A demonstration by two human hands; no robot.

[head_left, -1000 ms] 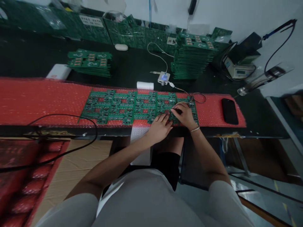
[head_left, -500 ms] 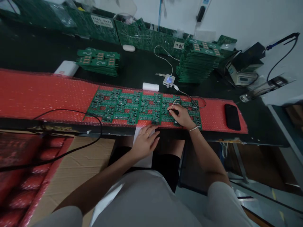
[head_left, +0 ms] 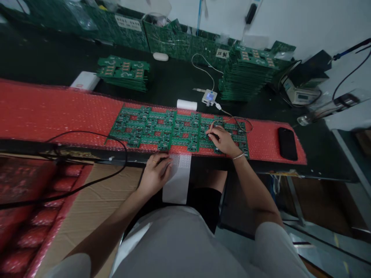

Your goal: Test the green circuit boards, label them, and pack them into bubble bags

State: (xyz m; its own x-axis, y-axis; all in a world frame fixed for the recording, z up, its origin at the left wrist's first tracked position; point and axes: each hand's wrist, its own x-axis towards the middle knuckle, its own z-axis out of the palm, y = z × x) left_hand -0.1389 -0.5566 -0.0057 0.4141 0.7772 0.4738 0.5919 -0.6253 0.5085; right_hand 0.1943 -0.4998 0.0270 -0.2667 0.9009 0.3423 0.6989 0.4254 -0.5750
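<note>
Row of green circuit boards [head_left: 176, 129] lying on red bubble wrap [head_left: 58, 112] along the counter's [head_left: 174, 83] front edge. Right hand [head_left: 224, 141] pressing a small dark wired probe [head_left: 213, 136] onto the right-end board, fingers pinching it. Left hand [head_left: 155, 173] curling on a white label strip [head_left: 178, 181] hanging off the edge. Probing appears to be sitting at the rightmost boards; boards to the left likely remaining. Black phone [head_left: 286, 143] lying well right.

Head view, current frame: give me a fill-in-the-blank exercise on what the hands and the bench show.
1. The right hand rests on the row of green ____ boards.
2. Those boards lie on a ____ sheet of bubble wrap.
3. The left hand touches a white strip of ____ hanging over the bench edge.
4. A black ____ lies at the right end of the sheet.

Missing words: circuit; red; labels; phone
</note>
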